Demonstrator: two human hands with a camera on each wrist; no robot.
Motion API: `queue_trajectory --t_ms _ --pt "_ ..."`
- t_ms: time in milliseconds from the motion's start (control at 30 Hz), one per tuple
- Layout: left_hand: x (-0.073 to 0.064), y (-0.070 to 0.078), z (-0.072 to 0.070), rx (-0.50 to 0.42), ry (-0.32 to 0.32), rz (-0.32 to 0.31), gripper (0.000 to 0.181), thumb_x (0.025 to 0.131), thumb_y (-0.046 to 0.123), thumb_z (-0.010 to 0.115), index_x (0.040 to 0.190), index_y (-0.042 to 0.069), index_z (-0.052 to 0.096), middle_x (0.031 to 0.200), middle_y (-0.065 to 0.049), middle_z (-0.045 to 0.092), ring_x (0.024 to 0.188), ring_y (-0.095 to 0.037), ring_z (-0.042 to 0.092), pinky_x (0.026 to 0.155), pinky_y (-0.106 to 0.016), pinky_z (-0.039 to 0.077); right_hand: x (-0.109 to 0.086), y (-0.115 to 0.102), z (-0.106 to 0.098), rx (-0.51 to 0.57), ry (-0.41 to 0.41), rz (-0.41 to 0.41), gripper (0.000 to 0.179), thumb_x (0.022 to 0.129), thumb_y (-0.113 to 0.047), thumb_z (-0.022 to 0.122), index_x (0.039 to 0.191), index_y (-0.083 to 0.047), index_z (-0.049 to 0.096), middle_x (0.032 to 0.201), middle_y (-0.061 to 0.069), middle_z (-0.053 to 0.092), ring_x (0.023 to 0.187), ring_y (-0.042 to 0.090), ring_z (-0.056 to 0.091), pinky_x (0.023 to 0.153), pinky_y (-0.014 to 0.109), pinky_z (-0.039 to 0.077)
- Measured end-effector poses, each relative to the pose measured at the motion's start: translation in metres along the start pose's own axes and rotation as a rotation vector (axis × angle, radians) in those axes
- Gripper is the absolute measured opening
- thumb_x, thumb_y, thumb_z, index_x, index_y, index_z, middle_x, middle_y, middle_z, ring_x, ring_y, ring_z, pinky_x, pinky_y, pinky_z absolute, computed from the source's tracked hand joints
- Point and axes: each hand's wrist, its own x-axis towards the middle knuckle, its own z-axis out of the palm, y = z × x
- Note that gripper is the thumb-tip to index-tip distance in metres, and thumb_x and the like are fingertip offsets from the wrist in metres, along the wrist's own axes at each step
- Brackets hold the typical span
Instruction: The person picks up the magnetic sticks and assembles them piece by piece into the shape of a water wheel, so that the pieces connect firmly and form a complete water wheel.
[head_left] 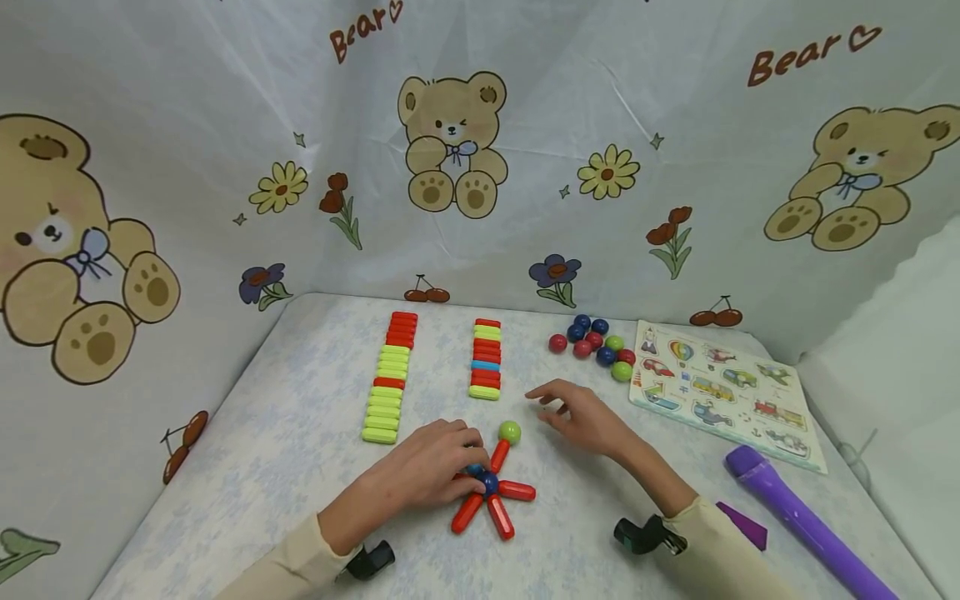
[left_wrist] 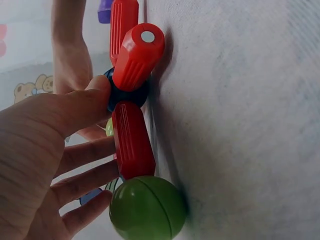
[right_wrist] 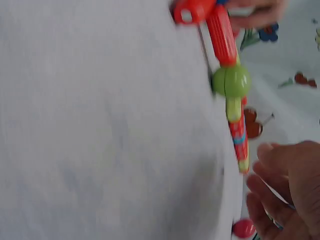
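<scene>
Through the head view I have the left hand (head_left: pixel 427 468) at the near middle of the table (head_left: pixel 285 450), thumb and fingers pinching the dark blue ball (head_left: pixel 489 484). That ball is the hub of a star of red rods (head_left: pixel 517 491); I count at least 4 spreading from it, though the hand hides part of the left side. The rod pointing away ends in 1 green ball (head_left: pixel 510 432), and my left wrist view shows the other fingers spread loosely beside that rod. I see the right hand (head_left: pixel 583 419) raised just beyond the green ball, fingers relaxed and slightly bent, holding nothing. Past the star lie 2 columns of rods: the short column (head_left: pixel 486 360) near the right hand, the long column (head_left: pixel 387 382) farther left. Loose balls (head_left: pixel 606 357) cluster beside the picture board (head_left: pixel 720 392), with a purple stick (head_left: pixel 798 517) at the right.
</scene>
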Motion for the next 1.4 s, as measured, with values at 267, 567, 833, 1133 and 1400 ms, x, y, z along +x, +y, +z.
queue_trajectory --t_ms 267,567,833,1133,1400 --pt "0.002 -0.001 0.002 -0.008 -0.006 0.063 0.025 0.102 0.040 0.076 0.125 0.030 0.080 0.115 0.010 0.072 0.108 -0.010 0.062 0.101 -0.031 0.053 -0.007 0.062 -0.034 -0.254 0.359 0.214 0.034 0.100 -0.004 0.074 0.133 0.000 0.071 0.137 0.028 0.063 0.130 0.046 0.055 0.108 0.064 0.048" --pt "0.001 0.000 0.005 -0.008 -0.010 0.051 0.025 0.103 0.040 0.075 0.126 0.032 0.079 0.114 0.011 0.071 0.104 -0.009 0.060 0.097 -0.030 0.053 -0.020 0.090 -0.043 -0.294 0.259 0.353 0.037 0.103 -0.007 0.069 0.138 0.003 0.068 0.139 0.033 0.058 0.132 0.051 0.051 0.109 0.067 0.046" --pt "0.000 0.005 0.008 -0.003 0.036 -0.017 0.026 0.102 0.036 0.077 0.127 0.029 0.079 0.113 0.010 0.071 0.104 -0.010 0.060 0.093 -0.030 0.055 -0.023 0.074 -0.036 -0.230 0.227 0.288 0.033 0.099 -0.007 0.077 0.131 0.000 0.074 0.130 0.025 0.067 0.121 0.043 0.060 0.106 0.063 0.050" --pt "0.001 0.005 0.007 -0.056 0.058 -0.023 0.024 0.099 0.035 0.080 0.122 0.027 0.083 0.109 0.011 0.071 0.100 -0.008 0.060 0.091 -0.028 0.054 -0.025 0.026 -0.012 -0.119 0.118 0.144 0.030 0.096 -0.009 0.082 0.125 -0.008 0.077 0.119 0.005 0.075 0.109 0.026 0.070 0.090 0.046 0.061" --pt "-0.002 0.004 0.007 -0.138 0.092 -0.044 0.021 0.096 0.031 0.084 0.117 0.024 0.085 0.106 0.013 0.074 0.098 -0.006 0.061 0.086 -0.026 0.055 -0.037 -0.006 -0.002 -0.008 -0.094 0.046 0.035 0.093 -0.015 0.086 0.126 -0.014 0.077 0.117 -0.007 0.072 0.107 0.015 0.070 0.089 0.033 0.061"
